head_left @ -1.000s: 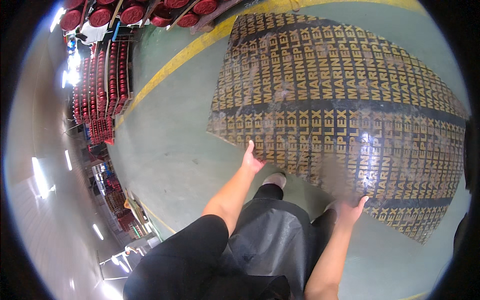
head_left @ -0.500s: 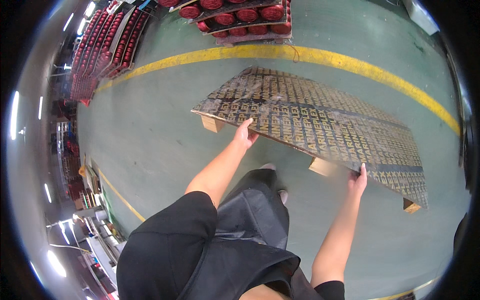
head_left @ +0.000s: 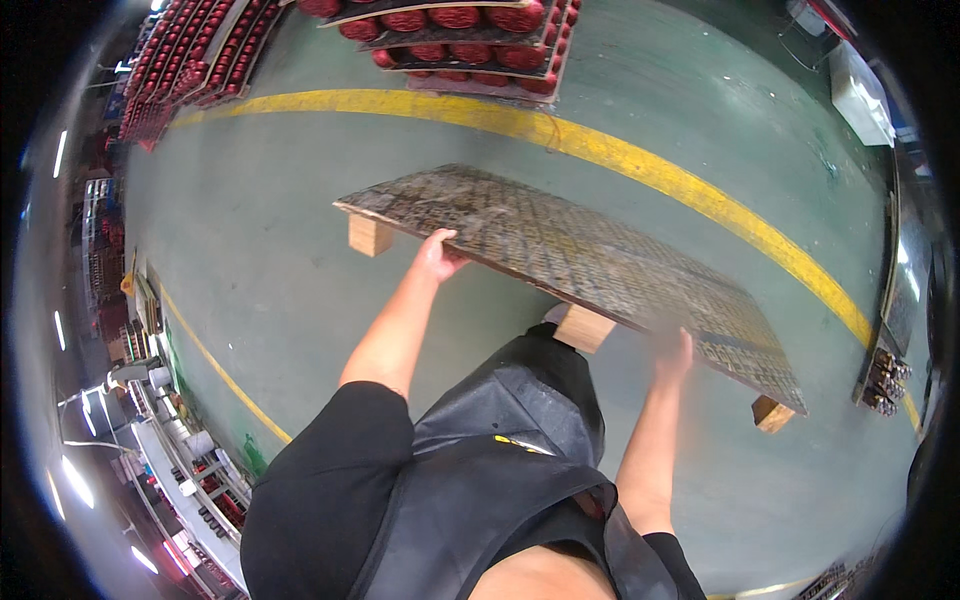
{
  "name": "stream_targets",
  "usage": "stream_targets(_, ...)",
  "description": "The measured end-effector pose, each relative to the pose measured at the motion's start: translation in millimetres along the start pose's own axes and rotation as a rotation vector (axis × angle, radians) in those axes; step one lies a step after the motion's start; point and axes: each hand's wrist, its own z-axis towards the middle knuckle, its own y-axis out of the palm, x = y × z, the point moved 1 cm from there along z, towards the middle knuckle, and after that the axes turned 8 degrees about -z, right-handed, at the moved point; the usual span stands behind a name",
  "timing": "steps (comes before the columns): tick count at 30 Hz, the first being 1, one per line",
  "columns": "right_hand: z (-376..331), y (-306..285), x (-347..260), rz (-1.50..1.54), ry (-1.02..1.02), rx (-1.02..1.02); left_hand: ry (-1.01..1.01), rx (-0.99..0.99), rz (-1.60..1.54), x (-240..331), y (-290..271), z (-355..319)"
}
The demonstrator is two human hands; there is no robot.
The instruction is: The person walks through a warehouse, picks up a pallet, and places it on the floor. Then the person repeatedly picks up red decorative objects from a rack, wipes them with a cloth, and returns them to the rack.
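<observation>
A large plywood board (head_left: 570,255) with a worn, printed dark face is held out in front of me, tilted down to the right. Wooden blocks show beneath its near edge: one at the left (head_left: 370,235), one near the middle (head_left: 584,328) and one at the right corner (head_left: 771,413). My left hand (head_left: 440,256) grips the near edge toward the left, thumb on top and fingers underneath. Farther right along that edge, my right hand (head_left: 672,356) is closed on the board, partly blurred, with its lower fingers hard to see.
Stacked boards with red round items (head_left: 455,55) stand at the far side, beyond a yellow floor line (head_left: 600,150). More racks of red items (head_left: 195,55) are at far left. A white container (head_left: 860,95) sits far right; a conveyor-like bench (head_left: 185,480) lies at left.
The board and both hands have shifted left in view, and the board is seen at a flatter angle. The middle block shows more fully. Surroundings on the right have come into view.
</observation>
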Motion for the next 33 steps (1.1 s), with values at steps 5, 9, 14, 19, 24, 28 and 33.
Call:
stream_targets(5, -7, 48, -35, -0.279, -0.091, 0.156, 0.051, 0.059, 0.025, -2, 5, -36)
stream_targets(9, 7, 92, -80, -0.419, 0.005, 0.122, 0.158, 0.188, 0.032, -5, 21, -83)
stream_targets(14, 30, 114, -156, -0.512, 0.100, 0.017, 0.219, 0.328, -0.076, -50, 54, -160)
stream_targets(19, 62, 175, -247, -0.616, 0.077, -0.145, 0.323, 0.375, -0.224, -107, 117, -231)
stream_targets(24, 124, 272, -308, -0.793, 0.092, -0.347, 0.349, 0.392, -0.461, -166, 180, -233)
stream_targets(28, 190, 361, -351, -0.852, -0.048, -0.276, 0.363, 0.335, -0.636, -205, 247, -191)
stream_targets(33, 247, 458, -421, -0.956, -0.009, -0.342, 0.314, 0.364, -0.754, -238, 359, -147)
